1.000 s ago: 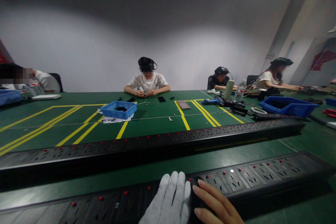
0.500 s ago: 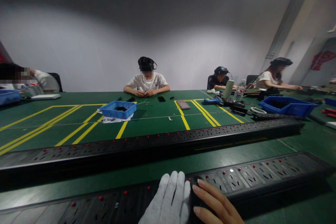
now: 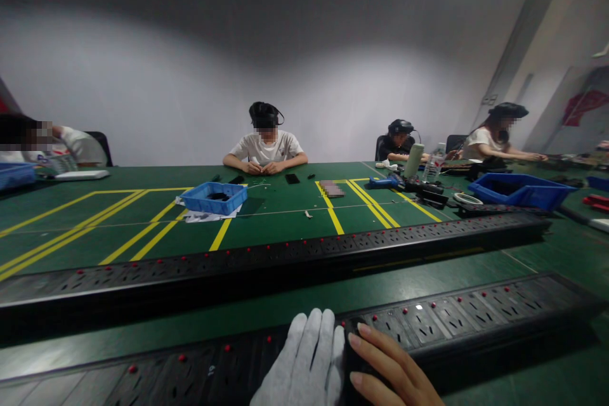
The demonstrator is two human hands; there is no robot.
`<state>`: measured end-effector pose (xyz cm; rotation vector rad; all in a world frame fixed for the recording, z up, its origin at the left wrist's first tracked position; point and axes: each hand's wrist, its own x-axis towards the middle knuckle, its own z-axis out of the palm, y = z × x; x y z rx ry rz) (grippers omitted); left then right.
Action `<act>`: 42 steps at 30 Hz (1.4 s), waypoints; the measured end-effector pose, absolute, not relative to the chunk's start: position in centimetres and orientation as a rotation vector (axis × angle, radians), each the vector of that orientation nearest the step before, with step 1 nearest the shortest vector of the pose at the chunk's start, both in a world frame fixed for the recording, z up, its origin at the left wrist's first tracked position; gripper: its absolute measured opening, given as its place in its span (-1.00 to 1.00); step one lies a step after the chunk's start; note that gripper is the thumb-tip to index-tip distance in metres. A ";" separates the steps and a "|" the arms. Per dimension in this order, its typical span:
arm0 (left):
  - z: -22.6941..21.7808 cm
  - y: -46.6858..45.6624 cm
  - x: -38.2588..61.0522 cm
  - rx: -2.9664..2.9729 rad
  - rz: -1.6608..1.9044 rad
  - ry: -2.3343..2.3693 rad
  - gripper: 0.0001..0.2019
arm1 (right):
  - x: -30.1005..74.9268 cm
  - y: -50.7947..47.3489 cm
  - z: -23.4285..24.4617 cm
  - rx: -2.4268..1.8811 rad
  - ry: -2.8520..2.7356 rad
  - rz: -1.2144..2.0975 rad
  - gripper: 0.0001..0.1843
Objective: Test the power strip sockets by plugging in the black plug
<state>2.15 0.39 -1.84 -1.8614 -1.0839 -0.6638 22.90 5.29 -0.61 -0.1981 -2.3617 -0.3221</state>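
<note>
Across the near black power strip [image 3: 457,317], a long row of sockets with red buttons, lies my left hand [image 3: 307,361] in a white glove. Its fingers are stretched out and flat, side by side. My bare right hand [image 3: 392,365] curls its fingers over a dark block [image 3: 356,365] on the strip, right beside the glove. The block's shape is mostly hidden by the fingers, and my right thumb is out of sight. Parallel to the near strip, a second black power strip [image 3: 285,260] lies farther back on the green table.
A blue bin [image 3: 214,200] with black parts sits on papers at mid-table. To the right are a blue power tool [image 3: 383,182], a green bottle [image 3: 413,162] and a larger blue bin [image 3: 537,196]. A person [image 3: 265,146] sits opposite; other people work at both sides.
</note>
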 end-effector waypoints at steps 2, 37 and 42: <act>-1.9 0.4 2.2 -1.863 -0.656 -1.086 -0.70 | 22.9 5.3 -0.7 -0.204 -2.362 -0.321 -0.72; -1.6 0.4 2.7 -1.868 -0.679 -1.132 -0.66 | 23.1 5.4 -0.4 -0.214 -2.372 -0.370 -0.72; -1.5 0.4 2.5 -1.876 -0.678 -1.116 -0.67 | 23.0 5.3 -0.2 -0.225 -2.373 -0.388 -0.74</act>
